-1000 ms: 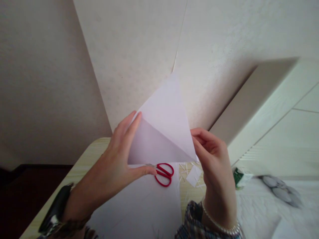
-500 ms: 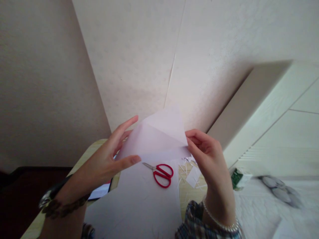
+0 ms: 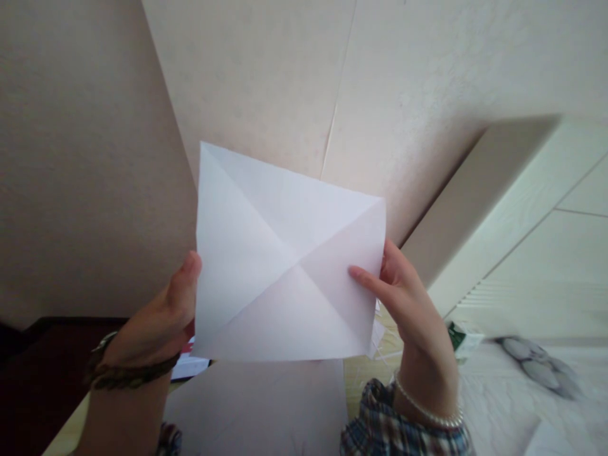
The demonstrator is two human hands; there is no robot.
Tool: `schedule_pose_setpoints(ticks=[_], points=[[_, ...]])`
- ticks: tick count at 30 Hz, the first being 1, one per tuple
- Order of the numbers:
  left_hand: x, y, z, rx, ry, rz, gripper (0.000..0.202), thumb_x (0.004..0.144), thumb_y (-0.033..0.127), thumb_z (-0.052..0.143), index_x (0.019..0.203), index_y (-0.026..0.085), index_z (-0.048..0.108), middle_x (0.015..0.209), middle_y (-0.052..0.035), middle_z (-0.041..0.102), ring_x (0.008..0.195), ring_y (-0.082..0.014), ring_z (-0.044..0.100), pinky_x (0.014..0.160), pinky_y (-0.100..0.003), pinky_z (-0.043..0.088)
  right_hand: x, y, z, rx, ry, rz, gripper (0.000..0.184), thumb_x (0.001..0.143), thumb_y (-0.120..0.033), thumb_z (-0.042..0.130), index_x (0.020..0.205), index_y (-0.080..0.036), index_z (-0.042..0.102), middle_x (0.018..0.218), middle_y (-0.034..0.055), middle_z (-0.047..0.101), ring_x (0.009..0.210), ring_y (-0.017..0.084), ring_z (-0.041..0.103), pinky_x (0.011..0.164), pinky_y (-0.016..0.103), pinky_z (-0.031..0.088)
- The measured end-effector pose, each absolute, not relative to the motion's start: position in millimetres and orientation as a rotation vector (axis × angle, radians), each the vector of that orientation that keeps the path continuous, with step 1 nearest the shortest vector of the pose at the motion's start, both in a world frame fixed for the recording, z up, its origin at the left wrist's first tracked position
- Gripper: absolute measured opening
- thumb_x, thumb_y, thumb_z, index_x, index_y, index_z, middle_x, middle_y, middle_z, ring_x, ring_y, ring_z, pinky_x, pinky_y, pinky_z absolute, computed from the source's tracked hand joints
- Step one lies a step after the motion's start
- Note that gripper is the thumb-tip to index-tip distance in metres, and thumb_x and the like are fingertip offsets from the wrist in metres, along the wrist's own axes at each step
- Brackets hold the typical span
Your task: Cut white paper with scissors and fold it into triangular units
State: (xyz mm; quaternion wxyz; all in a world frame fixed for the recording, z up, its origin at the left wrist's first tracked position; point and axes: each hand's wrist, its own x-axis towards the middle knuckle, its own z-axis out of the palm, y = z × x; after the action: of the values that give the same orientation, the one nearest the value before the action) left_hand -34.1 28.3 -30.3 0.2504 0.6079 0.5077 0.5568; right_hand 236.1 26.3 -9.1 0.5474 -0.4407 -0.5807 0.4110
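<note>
A white sheet of paper (image 3: pixel 266 266) is held up, opened out, with two diagonal creases crossing near its middle. My right hand (image 3: pixel 403 291) grips its right edge, thumb on the front face and fingers behind. At the left edge is my left hand (image 3: pixel 178 301), its thumb against the border and its other fingers mostly hidden behind the sheet. Below lies a larger white sheet (image 3: pixel 266 405) on the table. The red-handled scissors seen earlier are now covered by the raised paper.
Thin paper scraps (image 3: pixel 380 342) lie on the wooden table (image 3: pixel 355 380) at the right. A phone or tablet (image 3: pixel 190 367) with a lit screen is partly visible by my left wrist. Walls rise behind, and a green-and-white box (image 3: pixel 463 342) stands to the right.
The folded paper has been opened out into a flat sheet facing me. My left hand has moved left and down to its edge, and the scissors have become hidden.
</note>
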Motion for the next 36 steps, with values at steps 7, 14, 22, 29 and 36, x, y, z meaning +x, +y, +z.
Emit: schedule_pose_setpoints(ticks=[7,14,22,29,36], points=[[-31.9,33.5,-24.7,1.151,1.184,1.35,0.057,0.084,0.071,0.05,0.106,0.024,0.072,0.086,0.0016,0.082,0.11,-0.0299,0.072,0.079,-0.037,0.065,235.6,20.4,-4.9,-1.008,-1.243,1.045,0.037,0.079,-0.026,0.073,0.113,-0.025,0.06,0.107,0.0051,0.078,0.089,0.027,0.075,0.073,0.038,0.064],[-18.1,37.6,-17.1,0.936,1.087,1.287,0.054,0.063,0.055,0.077,0.101,0.016,0.073,0.091,-0.0079,0.082,0.105,-0.0327,0.072,0.078,-0.035,0.062,238.8,18.2,-6.6,-0.969,-1.119,1.058,0.033,0.074,-0.024,0.081,0.104,-0.024,0.066,0.098,0.0039,0.08,0.081,0.024,0.076,0.069,0.033,0.064],[-23.8,37.1,-13.3,1.016,1.159,1.368,0.023,0.056,0.036,0.081,0.068,0.02,0.069,0.075,-0.0016,0.077,0.076,-0.0234,0.073,0.052,-0.023,0.054,246.3,19.3,-4.9,-0.94,-1.173,1.064,0.035,0.075,-0.023,0.081,0.107,-0.026,0.068,0.098,0.002,0.08,0.08,0.02,0.075,0.063,0.027,0.062],[-26.9,31.7,-7.3,1.191,1.223,1.421,0.02,0.062,0.039,0.077,0.062,0.022,0.065,0.06,0.0033,0.068,0.058,-0.0149,0.06,0.05,-0.021,0.048,249.6,20.2,-8.7,-0.953,-1.143,1.055,0.022,0.07,-0.022,0.086,0.087,-0.022,0.073,0.084,0.0004,0.081,0.067,0.014,0.072,0.059,0.019,0.06],[-24.8,29.6,-4.3,1.208,1.235,1.437,0.021,0.059,0.038,0.075,0.056,0.024,0.059,0.052,0.0055,0.06,0.05,-0.0127,0.05,0.044,-0.021,0.043,250.2,18.6,-9.2,-0.959,-1.157,1.062,0.017,0.07,-0.024,0.087,0.083,-0.022,0.076,0.08,0.0012,0.082,0.065,0.013,0.073,0.059,0.019,0.059]])
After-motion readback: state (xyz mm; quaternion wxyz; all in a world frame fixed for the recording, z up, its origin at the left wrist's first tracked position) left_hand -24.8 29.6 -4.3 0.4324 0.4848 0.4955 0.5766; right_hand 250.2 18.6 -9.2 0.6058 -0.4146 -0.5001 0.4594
